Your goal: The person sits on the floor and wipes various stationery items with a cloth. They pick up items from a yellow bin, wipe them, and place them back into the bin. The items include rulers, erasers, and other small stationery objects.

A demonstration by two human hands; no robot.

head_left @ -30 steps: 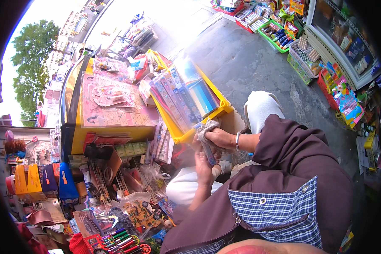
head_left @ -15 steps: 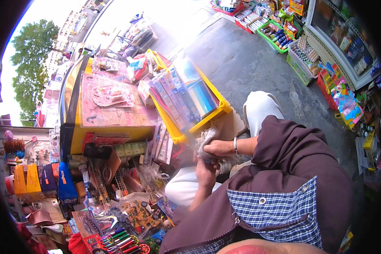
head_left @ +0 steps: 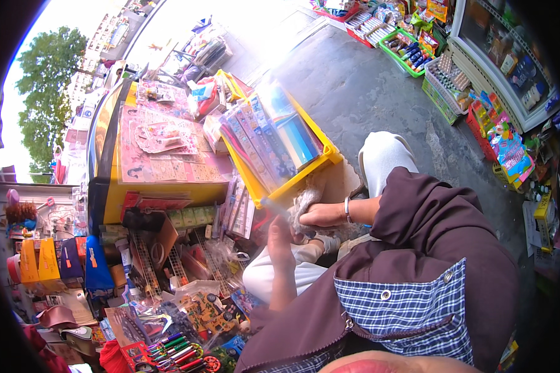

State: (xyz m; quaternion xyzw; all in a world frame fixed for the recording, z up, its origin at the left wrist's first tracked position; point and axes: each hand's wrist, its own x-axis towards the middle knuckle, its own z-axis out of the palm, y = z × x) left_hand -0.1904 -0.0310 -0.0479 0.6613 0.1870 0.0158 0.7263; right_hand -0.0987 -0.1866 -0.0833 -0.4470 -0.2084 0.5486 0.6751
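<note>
— Right hand (head_left: pixel 320 216)?
— Closed on a grey cloth (head_left: pixel 305 202), pressed just under the yellow tray (head_left: pixel 326 155) of packets.
— Left hand (head_left: pixel 280 239)?
— Curled around a thin, blurred stick-like item (head_left: pixel 274 205), directly below the cloth; what it is, I cannot tell.

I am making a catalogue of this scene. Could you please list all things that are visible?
Cloth: one, grey, fluffy, held in the right hand beside the tray.
Tray: one, yellow, holding clear packets, centre.
Stand top: one, pink sheets on a yellow body, left.
Marker pens: one bundle, mixed colours, bottom left.
Crates: several, green and red, with goods, top right.
Tree: one, green, far left.
Bracelet: one, silver, right wrist.
Left hand: one, holds a thin object, blurred.
Right hand: one, grips the cloth.
</note>
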